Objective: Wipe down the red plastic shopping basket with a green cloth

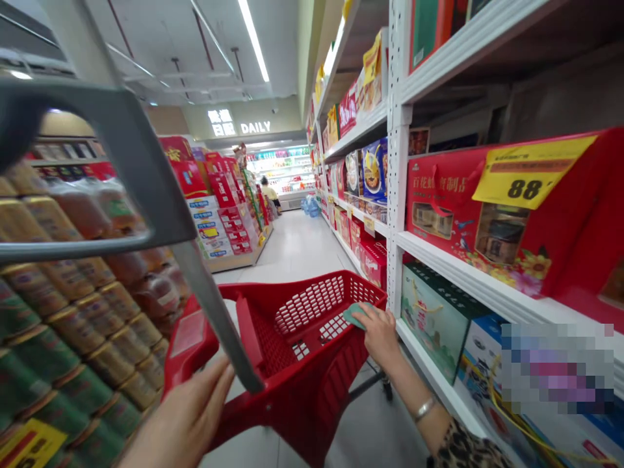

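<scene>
A red cart (316,383) stands near, in a shop aisle. The right hand (383,335) grasps a green cloth (355,316) against the cart's right rim. The left hand (182,413) is at the cart's near left side; whether it grips, I cannot tell. Right, a white shelf (468,272) holds boxes (441,175); left, packs (73,325) are stacked. Far off is a person (270,194).

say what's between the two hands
In the head view, the red basket and a grey bar lie between the left hand and the right hand.
</scene>
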Available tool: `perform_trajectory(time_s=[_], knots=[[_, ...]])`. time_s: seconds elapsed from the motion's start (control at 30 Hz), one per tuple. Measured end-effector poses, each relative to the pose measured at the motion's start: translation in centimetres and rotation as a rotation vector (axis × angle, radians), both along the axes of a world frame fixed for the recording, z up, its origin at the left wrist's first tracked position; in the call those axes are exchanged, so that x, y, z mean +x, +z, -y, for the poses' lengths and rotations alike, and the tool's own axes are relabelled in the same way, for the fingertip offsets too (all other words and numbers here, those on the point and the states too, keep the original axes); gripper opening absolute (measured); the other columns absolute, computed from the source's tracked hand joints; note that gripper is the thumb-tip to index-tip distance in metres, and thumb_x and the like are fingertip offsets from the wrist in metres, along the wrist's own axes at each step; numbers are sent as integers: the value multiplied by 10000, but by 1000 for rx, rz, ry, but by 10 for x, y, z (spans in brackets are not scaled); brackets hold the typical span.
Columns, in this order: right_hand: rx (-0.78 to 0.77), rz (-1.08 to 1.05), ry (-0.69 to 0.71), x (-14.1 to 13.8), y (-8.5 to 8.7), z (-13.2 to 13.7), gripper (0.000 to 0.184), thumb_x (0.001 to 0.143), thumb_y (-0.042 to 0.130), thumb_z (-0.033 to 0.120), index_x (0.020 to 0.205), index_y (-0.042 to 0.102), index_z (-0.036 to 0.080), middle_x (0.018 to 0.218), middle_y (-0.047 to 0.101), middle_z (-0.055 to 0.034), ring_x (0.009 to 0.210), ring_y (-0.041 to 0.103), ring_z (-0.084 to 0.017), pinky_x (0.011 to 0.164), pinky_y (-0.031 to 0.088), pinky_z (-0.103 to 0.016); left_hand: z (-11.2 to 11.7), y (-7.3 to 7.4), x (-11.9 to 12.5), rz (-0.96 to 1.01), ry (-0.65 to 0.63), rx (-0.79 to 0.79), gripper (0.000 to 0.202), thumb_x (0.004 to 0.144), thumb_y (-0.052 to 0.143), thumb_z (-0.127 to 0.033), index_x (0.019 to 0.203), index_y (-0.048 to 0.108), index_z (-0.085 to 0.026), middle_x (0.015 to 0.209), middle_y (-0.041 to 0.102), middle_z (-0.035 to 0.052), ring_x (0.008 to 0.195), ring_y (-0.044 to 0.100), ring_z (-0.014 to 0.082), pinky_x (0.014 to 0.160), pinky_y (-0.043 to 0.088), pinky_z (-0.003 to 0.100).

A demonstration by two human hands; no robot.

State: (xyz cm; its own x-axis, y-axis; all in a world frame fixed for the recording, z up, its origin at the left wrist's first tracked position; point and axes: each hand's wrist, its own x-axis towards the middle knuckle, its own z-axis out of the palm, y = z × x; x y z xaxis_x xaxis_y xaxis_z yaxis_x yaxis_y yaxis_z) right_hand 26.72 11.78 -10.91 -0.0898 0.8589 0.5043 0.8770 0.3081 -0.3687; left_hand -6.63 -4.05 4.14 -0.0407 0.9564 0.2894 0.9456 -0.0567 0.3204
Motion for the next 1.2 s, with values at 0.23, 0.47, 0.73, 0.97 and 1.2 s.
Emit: perform_trajectory(time_s=[0.23, 0.47, 0.73, 0.97, 1.2], knots=[[21, 51, -49, 1, -8, 29, 674, 811, 427, -28, 1243, 759, 369, 1479, 634, -15, 1271, 590, -273, 1119, 348, -498, 30, -39, 33, -379, 102, 393, 469, 944, 318, -388, 759, 744, -324, 653, 721, 70, 664, 714, 299, 773, 570, 493], [-65, 131, -50, 9, 30, 50, 607, 846, 441, -24, 1182, 779, 353, 1420, 673, -17, 1121, 626, -246, 1030, 390, -451, 29, -21, 36, -462, 23, 411, 458, 957, 350, -357, 613, 633, -253, 639, 706, 63, 669, 703, 254, 731, 506, 402], [-147, 141, -98, 17, 32, 79, 571, 924, 439, 37, 1308, 718, 355, 1468, 630, -25, 1236, 556, -239, 1040, 387, -403, 47, -15, 42, -441, 72, 353, 508, 983, 319, -390, 656, 669, -223, 732, 735, 113, 807, 699, 293, 861, 457, 432], [-191, 117, -96, 23, 32, 106, 587, 913, 450, 57, 1368, 682, 347, 1601, 510, 13, 1353, 498, -251, 1115, 363, -412, 73, -16, 47, -432, 58, 387, 478, 970, 364, -377, 663, 689, -208, 723, 730, 117, 785, 680, 286, 816, 431, 409], [-213, 116, -87, 29, 33, 119, 630, 888, 465, 57, 1381, 669, 393, 1626, 474, 45, 1386, 474, -255, 1132, 363, -425, 89, -15, 49, -448, 61, 448, 494, 984, 376, -390, 650, 679, -190, 652, 688, 121, 730, 650, 270, 742, 404, 385]])
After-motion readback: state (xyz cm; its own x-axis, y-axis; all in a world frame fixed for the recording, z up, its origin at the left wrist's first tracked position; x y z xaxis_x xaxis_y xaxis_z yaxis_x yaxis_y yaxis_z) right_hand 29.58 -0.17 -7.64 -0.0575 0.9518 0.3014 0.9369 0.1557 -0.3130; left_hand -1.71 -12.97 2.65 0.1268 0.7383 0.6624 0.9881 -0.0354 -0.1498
